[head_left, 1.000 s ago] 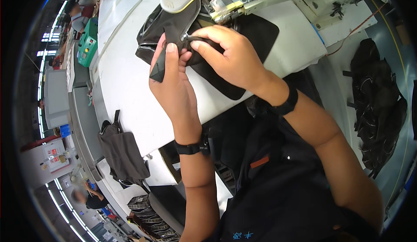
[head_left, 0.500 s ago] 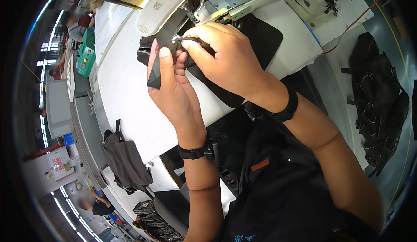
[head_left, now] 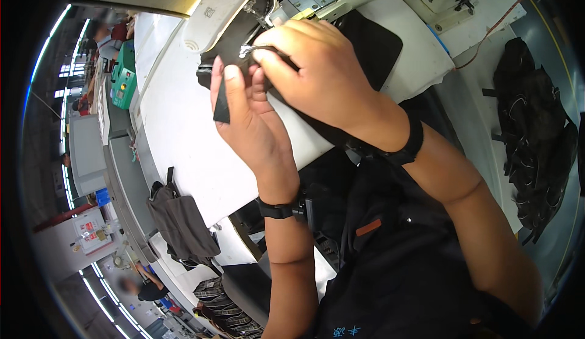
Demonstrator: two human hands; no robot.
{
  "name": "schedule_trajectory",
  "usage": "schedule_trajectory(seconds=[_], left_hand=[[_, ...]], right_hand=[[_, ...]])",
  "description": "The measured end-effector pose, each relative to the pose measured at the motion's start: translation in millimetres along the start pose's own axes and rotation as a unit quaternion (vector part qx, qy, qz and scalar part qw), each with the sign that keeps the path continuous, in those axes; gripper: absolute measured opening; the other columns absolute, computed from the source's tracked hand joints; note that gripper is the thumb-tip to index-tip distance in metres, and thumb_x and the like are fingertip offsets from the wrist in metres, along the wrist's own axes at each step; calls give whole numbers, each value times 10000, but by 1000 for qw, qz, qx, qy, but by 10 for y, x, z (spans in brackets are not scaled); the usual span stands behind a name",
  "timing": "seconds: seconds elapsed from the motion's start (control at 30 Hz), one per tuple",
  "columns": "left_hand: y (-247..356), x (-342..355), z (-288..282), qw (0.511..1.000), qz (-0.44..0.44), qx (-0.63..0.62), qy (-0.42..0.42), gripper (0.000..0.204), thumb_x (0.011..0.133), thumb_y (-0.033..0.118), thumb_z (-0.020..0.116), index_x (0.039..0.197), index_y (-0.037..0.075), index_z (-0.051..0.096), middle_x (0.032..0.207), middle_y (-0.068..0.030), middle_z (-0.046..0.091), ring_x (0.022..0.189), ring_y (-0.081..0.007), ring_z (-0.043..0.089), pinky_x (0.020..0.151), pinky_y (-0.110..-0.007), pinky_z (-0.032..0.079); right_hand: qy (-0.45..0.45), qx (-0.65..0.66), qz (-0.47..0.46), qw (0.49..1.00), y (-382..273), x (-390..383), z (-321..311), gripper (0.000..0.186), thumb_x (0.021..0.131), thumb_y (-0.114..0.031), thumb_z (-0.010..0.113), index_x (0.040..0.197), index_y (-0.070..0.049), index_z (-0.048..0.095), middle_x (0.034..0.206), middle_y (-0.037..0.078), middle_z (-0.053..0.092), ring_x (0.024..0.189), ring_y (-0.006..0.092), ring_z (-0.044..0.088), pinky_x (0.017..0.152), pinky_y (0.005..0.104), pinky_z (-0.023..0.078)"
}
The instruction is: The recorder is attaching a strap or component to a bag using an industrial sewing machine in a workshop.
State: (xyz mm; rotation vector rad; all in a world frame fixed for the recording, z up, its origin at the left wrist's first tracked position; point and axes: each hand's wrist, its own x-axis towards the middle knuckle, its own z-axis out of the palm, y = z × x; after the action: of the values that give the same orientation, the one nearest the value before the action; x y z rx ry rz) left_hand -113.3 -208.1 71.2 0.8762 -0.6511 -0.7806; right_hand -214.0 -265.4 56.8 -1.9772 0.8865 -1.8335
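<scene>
Black bag fabric [head_left: 228,45] with a metal zipper lies below the sewing machine head [head_left: 222,10]. My right hand [head_left: 332,71] is closed on the zipper edge, thumb against forefinger. A silver zipper slider [head_left: 245,51] shows just left of those fingertips. Palm up, my left hand [head_left: 256,120] holds the fabric from below with its fingers curled. A dark strip [head_left: 222,104] hangs between its thumb and forefinger. Part of the fabric is hidden behind both hands. More of the black panel [head_left: 372,46] spreads out beyond my right hand.
The white tabletop [head_left: 183,132] stretches to the left. A dark grey bag [head_left: 183,220] lies at its lower left edge. Black bag pieces [head_left: 533,138] are heaped at the right. Farther left stand a green box [head_left: 124,76] and a person [head_left: 149,287].
The whole view has shifted slightly. My right fingers have moved a little away from the zipper slider, which now shows more plainly. Both hands keep hold of the fabric.
</scene>
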Motion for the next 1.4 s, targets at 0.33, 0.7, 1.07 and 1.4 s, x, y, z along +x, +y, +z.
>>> schedule_trajectory(seconds=[0.33, 0.7, 1.07, 1.4], left_hand=[[-5, -63, -30, 999, -28, -28, 7, 300, 1025, 95, 615, 1278, -48, 542, 1088, -124, 656, 926, -162, 673, 849, -265, 572], [-1, -136, -35, 999, -22, 18, 43, 289, 1010, 96, 640, 1237, -59, 551, 1091, -141, 680, 950, -186, 694, 866, -297, 579], [101, 33, -92, 995, -38, 68, 61, 242, 1002, 96, 659, 1169, -49, 563, 1063, -153, 668, 906, -209, 708, 789, -300, 608], [71, 45, -5, 986, -30, 150, 63, 211, 956, 97, 689, 1085, -47, 603, 982, -131, 669, 776, -180, 683, 687, -283, 591]], right_hand=[[-87, -26, 41, 995, -103, 7, -143, 98, 873, -83, 679, 945, -24, 711, 904, 130, 723, 831, 313, 680, 767, 383, 537], [-192, 78, 241, 948, -255, 99, -230, 326, 918, -171, 586, 1183, 10, 639, 841, 237, 699, 786, 419, 685, 733, 472, 548], [-158, -21, 135, 978, -287, 19, 22, 333, 912, -88, 608, 1208, 65, 599, 774, 225, 681, 735, 401, 679, 675, 468, 535], [-111, -24, 107, 988, -176, -113, -13, 202, 927, -91, 666, 1107, -1, 649, 791, 172, 714, 728, 332, 714, 641, 397, 553]])
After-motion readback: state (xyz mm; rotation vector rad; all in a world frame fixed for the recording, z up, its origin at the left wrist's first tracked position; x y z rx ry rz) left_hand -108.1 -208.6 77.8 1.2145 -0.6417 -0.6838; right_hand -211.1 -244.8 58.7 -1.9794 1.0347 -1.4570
